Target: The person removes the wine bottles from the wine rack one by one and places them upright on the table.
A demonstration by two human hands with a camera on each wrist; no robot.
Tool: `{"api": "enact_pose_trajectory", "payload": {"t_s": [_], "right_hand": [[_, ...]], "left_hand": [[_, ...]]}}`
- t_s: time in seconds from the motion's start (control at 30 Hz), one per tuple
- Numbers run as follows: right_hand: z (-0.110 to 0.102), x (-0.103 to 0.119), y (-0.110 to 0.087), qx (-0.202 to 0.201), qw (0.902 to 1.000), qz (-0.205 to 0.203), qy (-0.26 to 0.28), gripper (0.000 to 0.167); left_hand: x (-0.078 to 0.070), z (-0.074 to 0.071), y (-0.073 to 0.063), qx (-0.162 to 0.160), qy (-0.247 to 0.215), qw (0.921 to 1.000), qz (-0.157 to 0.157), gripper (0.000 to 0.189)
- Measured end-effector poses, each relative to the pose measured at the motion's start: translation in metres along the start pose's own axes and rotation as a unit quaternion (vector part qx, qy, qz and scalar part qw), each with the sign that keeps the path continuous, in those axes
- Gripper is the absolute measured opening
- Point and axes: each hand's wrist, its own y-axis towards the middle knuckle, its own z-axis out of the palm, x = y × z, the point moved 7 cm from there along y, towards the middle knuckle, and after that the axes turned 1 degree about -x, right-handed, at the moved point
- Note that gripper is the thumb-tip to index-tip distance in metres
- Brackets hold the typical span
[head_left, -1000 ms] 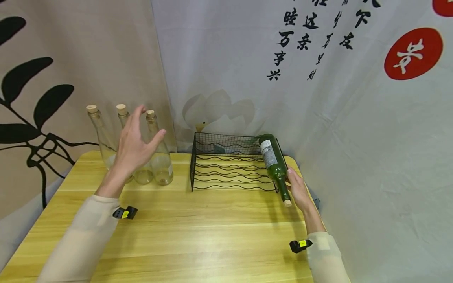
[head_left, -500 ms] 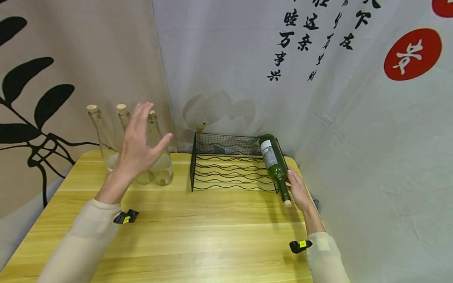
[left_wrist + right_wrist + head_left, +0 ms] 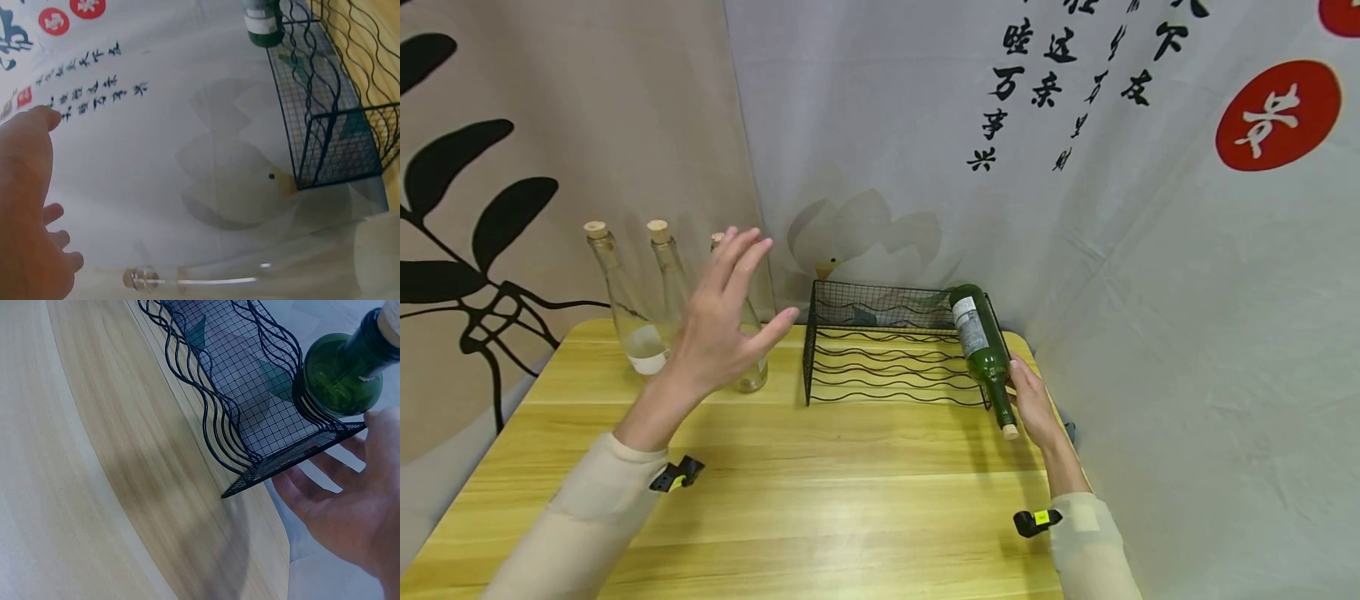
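Observation:
A black wire wine rack (image 3: 809,346) stands toward the back of the table. Across its upper tier at the right end lies a green corked bottle (image 3: 981,337), neck toward me. My right hand (image 3: 1033,404) holds the rack's right side panel; in the right wrist view the thumb is at its edge and the fingers lie against the outer face. Raised with fingers spread, my left hand (image 3: 711,333) holds nothing. It is in front of several clear corked bottles (image 3: 617,283) standing upright at the left, and partly hides them. One clear bottle (image 3: 300,275) also shows in the left wrist view.
The wooden table (image 3: 820,517) reaches back to a printed cloth wall (image 3: 880,125) with dark characters and a red oval. Another cloth (image 3: 1210,375) hangs close along the table's right edge.
My left hand has moved right and slightly toward me, away from the left and middle clear bottles, which show more now. The right hand, rack and green bottle look still.

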Motion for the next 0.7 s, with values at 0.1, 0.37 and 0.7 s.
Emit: {"api": "enact_pose_trajectory", "payload": {"t_s": [0.1, 0.37, 0.7], "right_hand": [[0.0, 0.0, 0.0, -0.001, 1.0, 0.0, -0.002, 0.063], [0.0, 0.0, 0.0, -0.001, 1.0, 0.003, 0.0, 0.063], [-0.001, 0.001, -0.001, 0.002, 1.0, 0.0, 0.001, 0.063]], "left_hand": [[-0.009, 0.006, -0.002, 0.015, 0.0, 0.9998, 0.01, 0.086], [-0.028, 0.027, -0.01, 0.065, 0.005, 0.9973, 0.034, 0.088], [-0.051, 0.056, -0.019, 0.114, 0.013, 0.9905, 0.075, 0.088]]}}
